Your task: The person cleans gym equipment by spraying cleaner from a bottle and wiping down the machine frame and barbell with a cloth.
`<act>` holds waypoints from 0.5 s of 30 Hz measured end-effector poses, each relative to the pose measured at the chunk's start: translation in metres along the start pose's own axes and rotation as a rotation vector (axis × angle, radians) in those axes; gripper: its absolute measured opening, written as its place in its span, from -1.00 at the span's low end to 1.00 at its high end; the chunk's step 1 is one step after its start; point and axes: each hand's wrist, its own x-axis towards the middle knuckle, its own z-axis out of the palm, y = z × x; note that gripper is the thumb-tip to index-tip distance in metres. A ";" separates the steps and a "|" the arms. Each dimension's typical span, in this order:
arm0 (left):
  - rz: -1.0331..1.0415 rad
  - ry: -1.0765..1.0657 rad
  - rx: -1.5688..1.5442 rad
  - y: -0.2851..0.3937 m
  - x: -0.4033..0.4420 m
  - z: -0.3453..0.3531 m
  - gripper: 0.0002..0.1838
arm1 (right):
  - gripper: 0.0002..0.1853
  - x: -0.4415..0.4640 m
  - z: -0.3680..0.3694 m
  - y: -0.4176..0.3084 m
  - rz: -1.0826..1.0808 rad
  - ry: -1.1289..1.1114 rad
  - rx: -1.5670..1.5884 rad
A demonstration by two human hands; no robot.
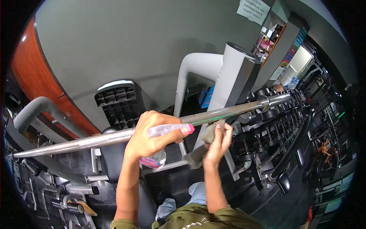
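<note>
A long metal barbell runs across the view, rising from the lower left to the upper right. My left hand is wrapped round the neck of a clear spray bottle with a pink nozzle tip, in front of the bar. The nozzle points right, and the bottle's body with its pink label hangs below the hand. My right hand grips a grey-green cloth just under the bar, right of the nozzle. Part of the cloth hangs down, blurred.
Behind the bar stands a white machine post. A black padded bench is below it. Dumbbell racks line the right side. A black plastic step leans on the wall, and a curved grey frame stands at left.
</note>
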 end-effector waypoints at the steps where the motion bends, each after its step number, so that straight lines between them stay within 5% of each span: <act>1: 0.020 0.001 0.002 -0.002 0.000 0.000 -0.49 | -0.85 0.011 -0.011 -0.002 -0.146 -0.072 0.019; 3: 0.040 0.003 0.000 -0.004 -0.001 0.001 -0.49 | -0.83 0.040 -0.033 -0.021 -0.573 -0.101 -0.534; 6: 0.036 0.005 0.003 -0.005 0.000 0.002 -0.48 | -0.85 0.065 -0.028 -0.075 -0.876 -0.143 -0.827; 10: 0.026 0.006 0.018 -0.003 0.000 0.002 -0.46 | -0.80 0.093 -0.015 -0.108 -0.714 -0.513 -1.219; 15: 0.012 0.023 -0.006 0.002 -0.002 0.003 -0.43 | -0.80 0.093 0.016 -0.117 -0.579 -0.962 -1.080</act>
